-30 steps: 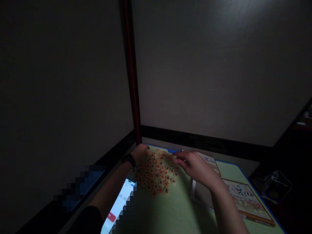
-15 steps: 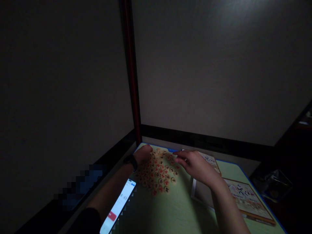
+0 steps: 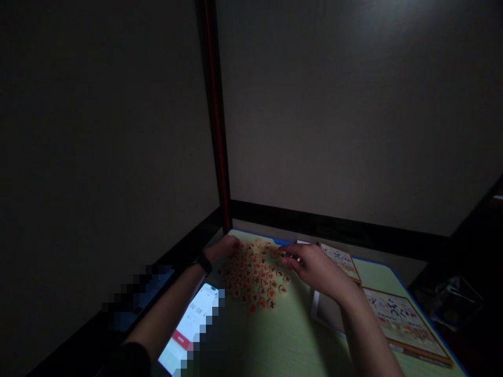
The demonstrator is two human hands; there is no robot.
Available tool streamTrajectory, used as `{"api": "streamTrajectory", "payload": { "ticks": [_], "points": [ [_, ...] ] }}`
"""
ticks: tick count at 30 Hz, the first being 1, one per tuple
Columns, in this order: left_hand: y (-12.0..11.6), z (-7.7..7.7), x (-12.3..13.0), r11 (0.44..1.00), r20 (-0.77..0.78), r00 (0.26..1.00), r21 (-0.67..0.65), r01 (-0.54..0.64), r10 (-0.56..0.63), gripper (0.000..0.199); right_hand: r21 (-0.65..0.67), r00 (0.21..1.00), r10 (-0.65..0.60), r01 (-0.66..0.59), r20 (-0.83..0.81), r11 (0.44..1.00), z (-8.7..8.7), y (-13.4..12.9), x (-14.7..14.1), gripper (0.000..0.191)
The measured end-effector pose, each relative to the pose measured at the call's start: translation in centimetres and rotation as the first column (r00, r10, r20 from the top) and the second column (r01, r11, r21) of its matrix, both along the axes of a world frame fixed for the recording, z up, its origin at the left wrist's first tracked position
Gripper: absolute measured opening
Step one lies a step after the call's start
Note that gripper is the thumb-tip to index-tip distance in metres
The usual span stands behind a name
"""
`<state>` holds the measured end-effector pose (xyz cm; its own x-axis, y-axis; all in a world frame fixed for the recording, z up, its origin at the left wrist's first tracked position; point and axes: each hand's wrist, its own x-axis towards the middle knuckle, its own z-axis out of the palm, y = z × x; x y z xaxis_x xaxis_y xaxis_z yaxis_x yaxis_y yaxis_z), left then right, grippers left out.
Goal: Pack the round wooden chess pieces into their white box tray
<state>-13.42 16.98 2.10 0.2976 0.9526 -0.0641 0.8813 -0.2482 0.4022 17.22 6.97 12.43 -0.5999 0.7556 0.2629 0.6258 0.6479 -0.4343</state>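
Many round wooden Chinese chess pieces (image 3: 257, 280) with red or black characters lie spread over the pale green table, several of them heaped near its far edge. At the far left of the spread is my left hand (image 3: 223, 248), wearing a dark wrist band. Its fingers are curled together beside the outer pieces, and what they hold, if anything, is hidden. Over the right side of the spread reaches my right hand (image 3: 308, 259), thumb and index finger apart, fingertips close above or touching pieces; I cannot tell which.
A phone showing a timer (image 3: 192, 327) lies below my left forearm. Right of the pieces are a pale tray-like box (image 3: 328, 311), partly under my right arm, and two printed flat boxes (image 3: 404, 319). Walls meet behind the table (image 3: 275, 340); a clear plastic item (image 3: 458, 301) is beyond its right edge.
My left hand has drawn slightly left, away from the heaped pieces, and its forearm has shifted, showing more of the phone. My right hand stays nearly in place. The view has shifted slightly.
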Motion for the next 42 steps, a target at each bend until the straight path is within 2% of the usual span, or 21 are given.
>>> {"api": "streamTrajectory", "payload": {
  "ticks": [5, 11, 18, 23, 29, 33, 37, 42],
  "points": [
    [-0.3, 0.1, 0.5, 0.999, 0.001, 0.999, -0.032, 0.043, -0.043, 0.018, -0.013, 1.000, -0.013, 0.013, 0.011, 1.000, 0.0, -0.1, 0.1, 0.024],
    [-0.7, 0.8, 0.8, 0.999, -0.033, 0.998, 0.023, 0.047, -0.046, 0.019, -0.044, 1.000, -0.016, 0.016, 0.005, 0.999, 0.5, -0.1, 0.3, 0.024],
    [1.5, 1.5, 2.3, 0.988, -0.141, 0.988, 0.150, -0.037, 0.059, 0.027, -0.015, 1.000, -0.025, 0.026, 0.018, 1.000, 0.3, 0.1, 0.5, 0.024],
    [3.3, 1.2, 3.6, 0.995, -0.274, 0.960, 0.098, -0.032, 0.058, 0.033, -0.039, 0.999, -0.053, 0.053, 0.010, 0.998, 0.3, 0.0, 0.5, 0.024],
    [3.1, 0.8, 4.7, 0.994, -0.351, 0.933, 0.103, -0.039, 0.073, 0.029, -0.045, 0.999, -0.053, 0.053, 0.015, 0.998, 0.3, 0.1, 0.6, 0.022],
    [2.9, 1.1, 4.9, 0.992, -0.334, 0.939, 0.114, -0.046, 0.082, 0.025, -0.046, 0.998, -0.054, 0.055, 0.012, 0.997, 0.3, 0.1, 0.5, 0.023],
    [2.8, 1.9, 5.0, 0.990, -0.259, 0.962, 0.132, -0.050, 0.083, 0.025, -0.042, 0.999, -0.047, 0.047, 0.001, 0.998, 0.2, 0.2, 0.6, 0.022],
    [1.7, 2.8, 7.0, 0.988, -0.091, 0.995, 0.146, 0.048, -0.035, 0.030, -0.011, 0.998, -0.058, 0.058, 0.026, 0.998, -0.1, 0.5, 0.7, 0.023]
  ]
}}
